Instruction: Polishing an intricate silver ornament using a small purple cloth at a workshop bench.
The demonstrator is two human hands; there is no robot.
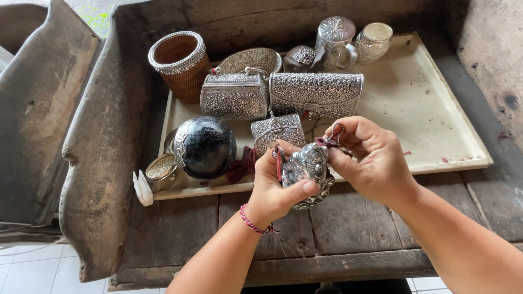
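Small embossed silver box (306, 170) with dark red cord, gripped in left hand (272, 190), right hand (370, 160) pinching the cord (331, 137), above cream tray (425, 114)

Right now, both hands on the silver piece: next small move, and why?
Probably draw the dark red cord clear with the right hand. Its fingers pinch the cord above the embossed silver ornament, which the left hand grips over the wooden bench, so the ornament is steadied.
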